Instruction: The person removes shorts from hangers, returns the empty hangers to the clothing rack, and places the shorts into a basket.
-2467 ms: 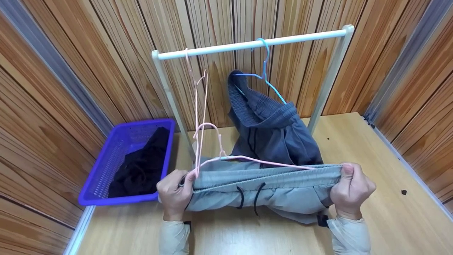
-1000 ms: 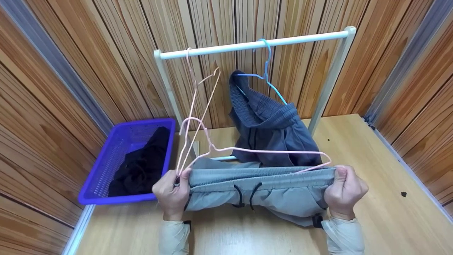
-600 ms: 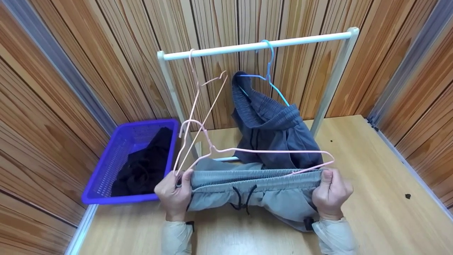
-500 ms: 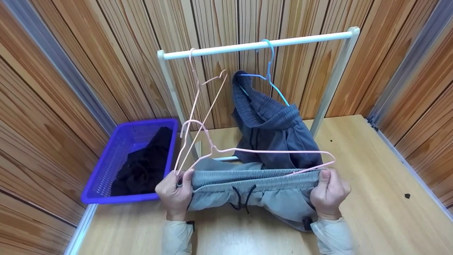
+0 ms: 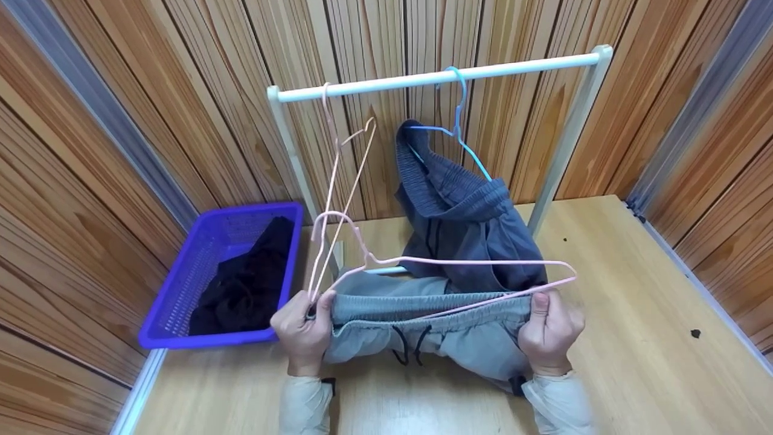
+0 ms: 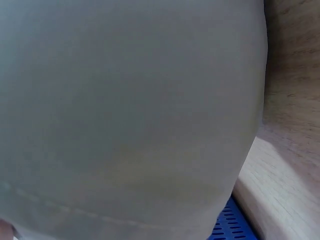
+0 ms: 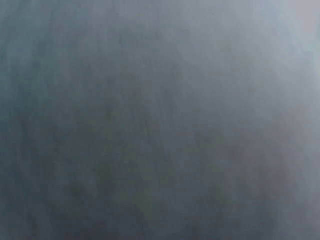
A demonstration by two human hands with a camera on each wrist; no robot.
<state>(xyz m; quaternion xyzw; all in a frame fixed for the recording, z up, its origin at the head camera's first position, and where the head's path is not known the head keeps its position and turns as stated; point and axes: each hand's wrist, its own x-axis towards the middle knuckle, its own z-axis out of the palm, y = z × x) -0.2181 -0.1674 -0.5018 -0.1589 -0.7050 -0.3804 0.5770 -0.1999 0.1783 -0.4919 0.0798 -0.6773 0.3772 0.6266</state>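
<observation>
Light grey drawstring shorts are stretched between both hands in the head view. My left hand grips the waistband's left end, where a pink hanger's left arm goes in. The right end of that hanger sticks out above the waistband; its bottom bar slants down into the opening. My right hand grips the waistband's right end, thumb on top. A second pink hanger hangs from the rail, its lower corner at my left hand; contact cannot be told. Grey cloth fills most of the left wrist view; the right wrist view is blurred grey.
Behind the shorts stands a white rack. Dark grey-blue shorts hang there on a blue hanger. At left, a purple basket contains black cloth. A small dark bit lies on the wooden tabletop.
My right hand has moved left, so the waistband is slacker and its opening wider. The held hanger's right end has come out above the waistband. The second pink hanger has swung.
</observation>
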